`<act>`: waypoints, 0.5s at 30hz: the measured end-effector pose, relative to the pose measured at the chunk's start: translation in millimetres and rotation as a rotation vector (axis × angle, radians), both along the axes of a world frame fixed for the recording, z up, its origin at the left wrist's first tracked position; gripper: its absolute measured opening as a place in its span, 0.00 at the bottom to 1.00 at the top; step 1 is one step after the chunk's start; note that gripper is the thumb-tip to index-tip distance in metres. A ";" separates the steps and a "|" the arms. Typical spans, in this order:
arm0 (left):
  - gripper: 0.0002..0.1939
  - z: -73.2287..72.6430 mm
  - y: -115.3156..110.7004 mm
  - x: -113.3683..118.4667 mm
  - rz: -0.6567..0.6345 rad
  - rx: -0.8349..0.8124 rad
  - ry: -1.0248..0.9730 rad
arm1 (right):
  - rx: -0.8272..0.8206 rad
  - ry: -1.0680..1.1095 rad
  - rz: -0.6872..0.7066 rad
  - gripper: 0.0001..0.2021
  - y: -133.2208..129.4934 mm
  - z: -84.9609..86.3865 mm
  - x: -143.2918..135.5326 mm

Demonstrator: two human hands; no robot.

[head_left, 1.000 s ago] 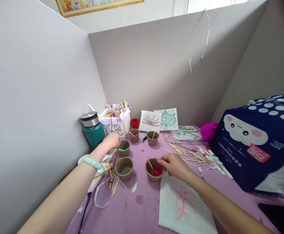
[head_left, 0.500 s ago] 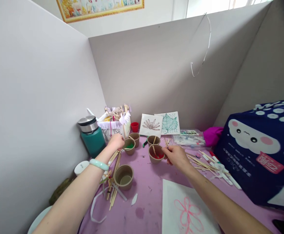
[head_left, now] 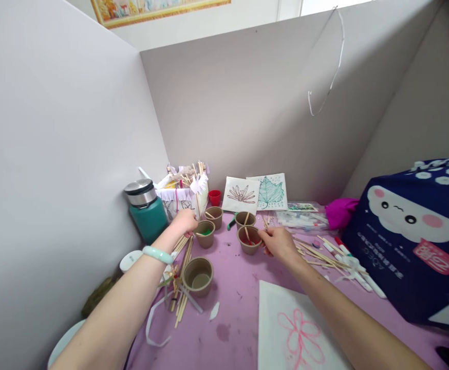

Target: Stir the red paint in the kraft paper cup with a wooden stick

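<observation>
My left hand (head_left: 186, 222) is closed beside the left rim of a brown cup with green paint (head_left: 205, 237); its fingertips are partly hidden. My right hand (head_left: 276, 241) pinches the right rim of a brown cup with red paint (head_left: 248, 246), and a wooden stick leans inside that cup. Just behind it stands another brown cup (head_left: 244, 219) with a stick. One more brown cup (head_left: 213, 218) holds a stick behind the green paint. Nearer to me is a larger-looking brown cup (head_left: 198, 282). A pink flower drawing (head_left: 301, 334) lies below my right hand.
A teal bottle (head_left: 148, 218) and a decorated basket (head_left: 180, 198) stand at the left. A red cup (head_left: 214, 197) and two drawings (head_left: 241, 195) are at the back. Sticks and markers (head_left: 348, 267) lie right, beside a dark blue package (head_left: 405, 246).
The view has shifted slightly. Both hands stay beside the same two cups, and the cup with red paint looks a little more upright.
</observation>
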State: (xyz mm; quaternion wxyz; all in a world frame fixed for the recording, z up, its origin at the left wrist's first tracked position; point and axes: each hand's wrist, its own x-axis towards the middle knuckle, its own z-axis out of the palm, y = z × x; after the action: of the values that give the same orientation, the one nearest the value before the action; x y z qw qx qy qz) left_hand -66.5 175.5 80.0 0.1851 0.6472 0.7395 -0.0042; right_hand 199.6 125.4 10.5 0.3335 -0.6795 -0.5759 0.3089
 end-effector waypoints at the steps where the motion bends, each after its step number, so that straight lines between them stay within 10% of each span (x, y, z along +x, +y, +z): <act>1: 0.14 2.1 -3.5 -0.6 -0.013 0.046 0.010 | -0.007 0.007 0.003 0.16 -0.3 -0.3 1.1; 9: 0.21 26.7 -81.7 -6.4 -0.256 0.206 -0.021 | 0.059 -0.020 0.028 0.18 -39.6 16.1 22.1; 15: 0.49 10.0 -140.0 -8.9 -0.590 0.103 -0.042 | 0.231 -0.096 0.185 0.18 -89.2 20.0 26.2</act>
State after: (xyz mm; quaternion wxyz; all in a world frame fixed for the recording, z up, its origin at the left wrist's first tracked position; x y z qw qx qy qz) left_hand -75.4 35.5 89.9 0.1581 0.8425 0.5149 -0.0069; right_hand 225.9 36.1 30.5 0.3516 -0.5948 -0.6830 0.2369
